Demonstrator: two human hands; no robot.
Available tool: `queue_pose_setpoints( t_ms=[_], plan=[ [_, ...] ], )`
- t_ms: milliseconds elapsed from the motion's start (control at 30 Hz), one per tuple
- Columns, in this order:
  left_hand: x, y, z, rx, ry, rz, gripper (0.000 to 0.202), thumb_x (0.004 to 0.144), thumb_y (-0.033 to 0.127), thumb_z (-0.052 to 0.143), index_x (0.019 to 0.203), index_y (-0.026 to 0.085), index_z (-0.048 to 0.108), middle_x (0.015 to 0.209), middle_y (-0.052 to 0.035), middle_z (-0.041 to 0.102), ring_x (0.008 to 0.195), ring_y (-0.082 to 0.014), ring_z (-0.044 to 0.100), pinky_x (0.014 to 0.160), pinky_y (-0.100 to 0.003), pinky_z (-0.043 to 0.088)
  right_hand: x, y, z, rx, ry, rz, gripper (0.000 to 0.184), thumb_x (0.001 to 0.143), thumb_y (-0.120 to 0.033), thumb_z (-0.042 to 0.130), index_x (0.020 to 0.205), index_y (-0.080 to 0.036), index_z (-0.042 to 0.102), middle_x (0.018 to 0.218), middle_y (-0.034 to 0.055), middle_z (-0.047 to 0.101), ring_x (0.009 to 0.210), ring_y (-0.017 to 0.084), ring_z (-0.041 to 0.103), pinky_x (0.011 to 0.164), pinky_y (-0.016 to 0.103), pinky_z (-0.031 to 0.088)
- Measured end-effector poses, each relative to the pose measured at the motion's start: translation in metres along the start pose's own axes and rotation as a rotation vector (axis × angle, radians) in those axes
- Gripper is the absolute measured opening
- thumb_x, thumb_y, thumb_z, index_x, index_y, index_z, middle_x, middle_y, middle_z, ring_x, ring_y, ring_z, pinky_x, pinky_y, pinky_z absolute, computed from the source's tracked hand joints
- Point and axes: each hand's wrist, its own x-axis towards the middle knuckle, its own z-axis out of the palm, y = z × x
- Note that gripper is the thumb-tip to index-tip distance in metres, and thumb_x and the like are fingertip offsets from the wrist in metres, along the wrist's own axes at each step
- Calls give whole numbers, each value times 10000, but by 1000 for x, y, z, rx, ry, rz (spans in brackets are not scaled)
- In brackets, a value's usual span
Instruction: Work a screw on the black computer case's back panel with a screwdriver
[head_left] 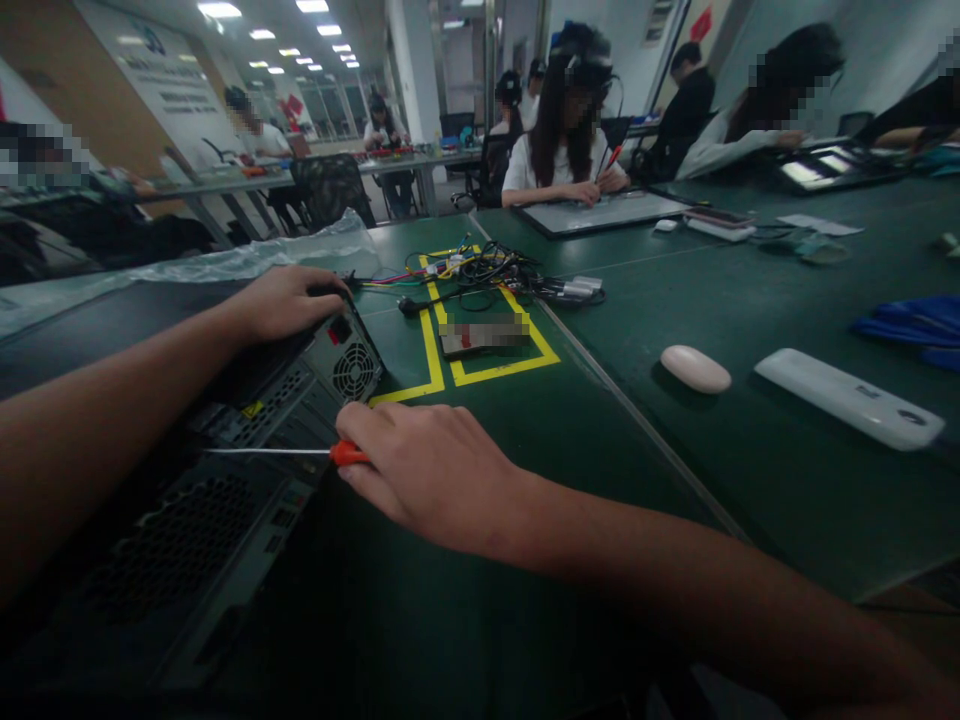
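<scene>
A black desktop computer case [187, 510] lies on the left of the table, its metal rear panel with a round fan grille [352, 370] facing right. My left hand [281, 300] lies over the upper rear edge of the case, fingers bent around it. In my right hand [435, 470] is a screwdriver [349, 454], gripped by its orange handle between thumb and fingers. The long thin shaft points left across the rear panel. Its tip ends by the dark side of the case, where I cannot tell whether it touches a screw.
Beyond the case lies a tangle of cables [495, 268] near yellow tape markings [502, 372] with a small blurred box [484, 334] inside. To the right are a pale mouse [695, 369], a white power-bank-like device [847, 398] and blue cloth [915, 328]. Several people sit working opposite.
</scene>
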Motion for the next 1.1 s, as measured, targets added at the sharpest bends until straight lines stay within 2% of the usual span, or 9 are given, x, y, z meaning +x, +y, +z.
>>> queue_pose_setpoints(
  t_ms=[200,467,600,800,1100],
  plan=[
    [0,1,-1,2,1,3,706,858,571,447,1288,129,792,1363,-168,788,1278,-381,708,1181,-486,501,0,-1,-2,9,-1,13,238,1139,-331,540,1309,-188,625,1182,69,808,924,255,759,618,376,381],
    [1,-2,0,9,2,0,704,866,553,455,1312,116,781,1373,-171,782,1273,-367,702,1186,-476,497,0,0,-2,15,11,9,251,1133,-343,551,1296,-175,641,1172,70,806,912,263,752,611,385,357],
    [1,-2,0,15,-8,14,728,878,552,443,1327,83,773,1395,-197,771,1274,-382,700,1185,-494,496,0,-1,-3,17,-3,18,237,1138,-349,555,1273,-176,644,1187,73,810,916,247,749,623,375,370],
    [1,-1,-1,0,9,7,661,862,548,475,1270,138,795,1385,-171,786,1278,-395,704,1180,-497,502,0,-3,-5,33,-10,36,246,1138,-364,552,1264,-178,650,1208,83,812,947,245,757,637,366,376],
    [2,-2,0,-20,5,27,702,857,565,470,1273,104,798,1340,-198,792,1239,-405,718,1166,-537,508,3,-4,-8,47,-24,65,304,1152,-412,502,1190,-177,692,1206,83,811,965,253,757,651,377,377]
  ],
)
